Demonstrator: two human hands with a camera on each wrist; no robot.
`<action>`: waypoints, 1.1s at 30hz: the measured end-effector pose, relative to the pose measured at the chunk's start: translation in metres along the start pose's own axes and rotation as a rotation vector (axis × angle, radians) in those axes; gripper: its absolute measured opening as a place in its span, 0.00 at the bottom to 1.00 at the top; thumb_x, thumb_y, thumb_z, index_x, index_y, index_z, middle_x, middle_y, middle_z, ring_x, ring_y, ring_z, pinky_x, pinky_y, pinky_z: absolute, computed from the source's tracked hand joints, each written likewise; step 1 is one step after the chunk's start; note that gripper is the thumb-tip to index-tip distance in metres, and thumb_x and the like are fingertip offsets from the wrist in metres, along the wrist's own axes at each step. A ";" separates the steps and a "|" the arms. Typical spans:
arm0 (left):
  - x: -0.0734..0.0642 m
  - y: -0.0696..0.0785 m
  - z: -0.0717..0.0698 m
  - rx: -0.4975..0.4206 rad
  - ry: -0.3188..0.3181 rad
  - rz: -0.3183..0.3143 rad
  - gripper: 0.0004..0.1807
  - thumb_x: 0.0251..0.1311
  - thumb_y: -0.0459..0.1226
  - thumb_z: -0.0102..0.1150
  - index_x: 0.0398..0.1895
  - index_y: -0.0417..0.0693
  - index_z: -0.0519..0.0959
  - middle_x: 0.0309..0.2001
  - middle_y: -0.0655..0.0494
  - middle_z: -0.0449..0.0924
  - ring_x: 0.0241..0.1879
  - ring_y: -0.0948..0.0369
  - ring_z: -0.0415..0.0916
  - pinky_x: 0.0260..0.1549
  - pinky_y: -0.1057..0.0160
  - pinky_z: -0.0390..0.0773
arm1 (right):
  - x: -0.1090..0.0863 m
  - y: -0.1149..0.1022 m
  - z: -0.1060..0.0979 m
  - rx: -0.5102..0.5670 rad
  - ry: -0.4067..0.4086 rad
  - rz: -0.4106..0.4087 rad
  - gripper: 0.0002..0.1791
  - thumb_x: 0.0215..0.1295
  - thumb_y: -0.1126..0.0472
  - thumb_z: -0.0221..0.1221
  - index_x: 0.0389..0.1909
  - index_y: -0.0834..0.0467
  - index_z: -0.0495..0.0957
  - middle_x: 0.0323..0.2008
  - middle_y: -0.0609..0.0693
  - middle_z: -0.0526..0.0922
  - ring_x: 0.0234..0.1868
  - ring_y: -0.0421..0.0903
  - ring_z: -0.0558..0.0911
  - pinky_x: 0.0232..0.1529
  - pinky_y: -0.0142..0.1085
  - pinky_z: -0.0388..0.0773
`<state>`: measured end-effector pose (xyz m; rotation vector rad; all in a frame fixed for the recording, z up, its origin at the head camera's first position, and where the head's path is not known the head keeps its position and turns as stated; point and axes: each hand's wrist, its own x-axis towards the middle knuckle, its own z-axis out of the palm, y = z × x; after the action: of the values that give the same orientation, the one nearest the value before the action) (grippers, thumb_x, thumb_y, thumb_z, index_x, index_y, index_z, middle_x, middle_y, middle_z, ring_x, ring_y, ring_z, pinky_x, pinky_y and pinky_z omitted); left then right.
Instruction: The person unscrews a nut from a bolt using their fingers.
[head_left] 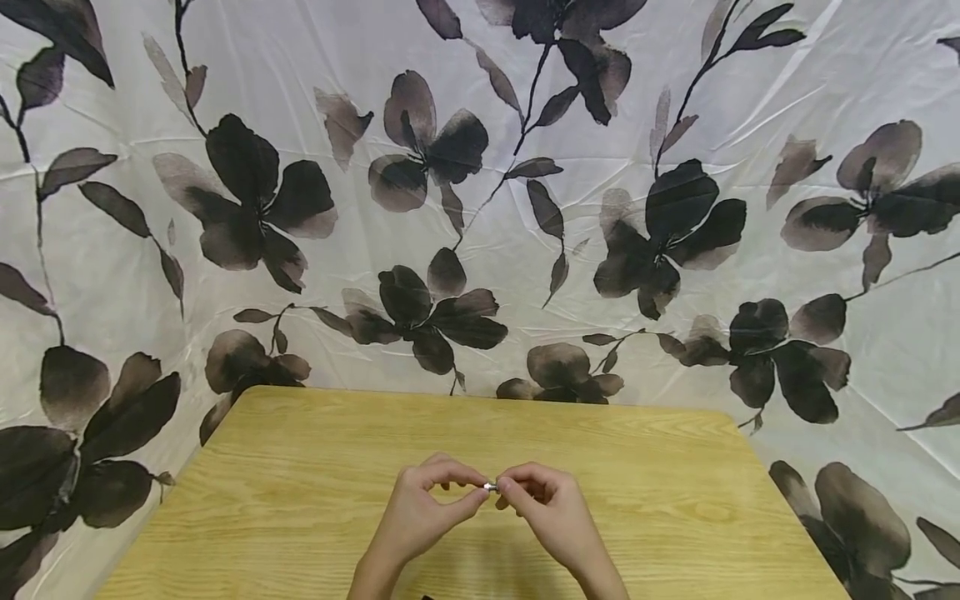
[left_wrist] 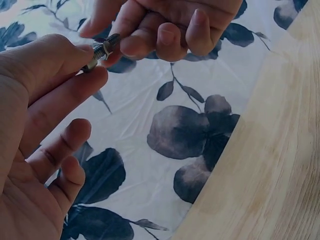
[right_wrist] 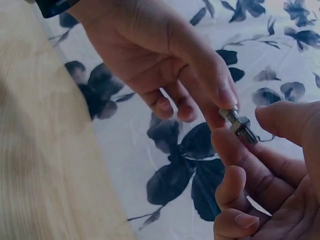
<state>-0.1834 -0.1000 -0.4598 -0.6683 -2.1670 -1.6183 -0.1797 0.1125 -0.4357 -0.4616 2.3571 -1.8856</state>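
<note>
A small metal bolt point(right_wrist: 230, 116) with a hex nut point(right_wrist: 242, 124) on its thread is held above the table. My left hand point(head_left: 420, 508) pinches the bolt's head end between thumb and index finger, its other fingers loosely bent. At the threaded end is my right hand point(head_left: 547, 504). Its fingers lie against or just under the nut and thread; whether they touch is hard to tell. In both wrist views a gap shows between the right thumb point(right_wrist: 280, 120) and the nut.
Beneath the hands is a light wood-grain table point(head_left: 300, 450) with rounded far corners. A white cloth point(head_left: 540, 250) printed with dark flowers hangs behind it and at both sides. A dark band point(right_wrist: 55, 7) sits on the left wrist.
</note>
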 end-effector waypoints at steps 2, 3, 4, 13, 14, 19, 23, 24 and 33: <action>0.000 0.001 -0.001 0.002 0.000 0.017 0.07 0.58 0.38 0.76 0.35 0.63 0.90 0.33 0.64 0.88 0.35 0.67 0.80 0.36 0.62 0.76 | 0.000 0.000 0.001 0.000 -0.010 -0.005 0.13 0.73 0.52 0.63 0.45 0.59 0.87 0.36 0.56 0.89 0.36 0.41 0.86 0.40 0.34 0.81; -0.001 0.001 -0.001 0.003 0.000 0.026 0.07 0.57 0.38 0.76 0.35 0.63 0.90 0.33 0.65 0.88 0.35 0.67 0.80 0.36 0.62 0.76 | 0.000 0.000 0.002 0.001 -0.013 -0.007 0.13 0.73 0.52 0.63 0.45 0.58 0.86 0.36 0.57 0.90 0.36 0.41 0.85 0.39 0.33 0.81; -0.001 0.001 -0.001 0.007 0.002 0.033 0.06 0.58 0.38 0.76 0.35 0.62 0.90 0.32 0.66 0.88 0.35 0.67 0.80 0.35 0.61 0.76 | 0.000 -0.001 0.002 0.003 -0.014 -0.011 0.13 0.73 0.53 0.63 0.45 0.58 0.86 0.36 0.57 0.90 0.36 0.41 0.85 0.38 0.33 0.81; -0.002 -0.001 -0.001 0.031 0.011 0.020 0.07 0.57 0.38 0.77 0.34 0.63 0.90 0.32 0.68 0.87 0.34 0.68 0.81 0.36 0.64 0.75 | -0.001 -0.002 0.003 -0.054 0.011 -0.060 0.09 0.68 0.56 0.67 0.43 0.58 0.85 0.37 0.54 0.87 0.32 0.39 0.80 0.31 0.31 0.76; -0.002 -0.001 -0.002 0.037 0.008 0.010 0.07 0.57 0.38 0.77 0.34 0.64 0.90 0.33 0.69 0.87 0.35 0.68 0.81 0.37 0.64 0.76 | -0.001 -0.002 0.004 -0.061 0.020 -0.064 0.08 0.68 0.57 0.68 0.42 0.56 0.86 0.37 0.53 0.86 0.33 0.39 0.80 0.31 0.31 0.76; 0.000 0.000 -0.002 0.056 -0.005 -0.045 0.07 0.58 0.40 0.76 0.35 0.67 0.89 0.35 0.68 0.88 0.38 0.69 0.81 0.41 0.63 0.76 | -0.001 -0.002 0.006 -0.067 0.058 -0.074 0.03 0.66 0.59 0.69 0.39 0.52 0.86 0.38 0.51 0.86 0.33 0.39 0.77 0.29 0.29 0.73; 0.000 0.002 0.000 0.042 -0.004 -0.093 0.08 0.57 0.40 0.76 0.34 0.68 0.89 0.35 0.64 0.89 0.38 0.68 0.82 0.42 0.63 0.76 | -0.003 0.001 0.005 -0.050 0.056 -0.085 0.03 0.66 0.61 0.69 0.39 0.51 0.86 0.39 0.51 0.85 0.33 0.39 0.77 0.27 0.28 0.72; 0.000 0.002 0.001 0.038 -0.007 -0.105 0.07 0.58 0.40 0.76 0.34 0.68 0.89 0.35 0.65 0.89 0.38 0.68 0.82 0.42 0.63 0.76 | -0.003 0.001 0.005 -0.047 0.061 -0.081 0.04 0.66 0.61 0.69 0.39 0.50 0.86 0.39 0.50 0.85 0.33 0.39 0.77 0.27 0.28 0.72; 0.003 0.003 0.001 0.013 0.033 -0.172 0.08 0.56 0.40 0.78 0.33 0.68 0.90 0.35 0.69 0.88 0.41 0.66 0.82 0.44 0.62 0.78 | 0.000 0.000 0.000 -0.018 0.182 -0.042 0.15 0.69 0.68 0.63 0.52 0.50 0.84 0.50 0.51 0.86 0.51 0.45 0.82 0.44 0.34 0.78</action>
<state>-0.1845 -0.0978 -0.4561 -0.4583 -2.2626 -1.6845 -0.1793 0.1127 -0.4356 -0.3579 2.4974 -2.0063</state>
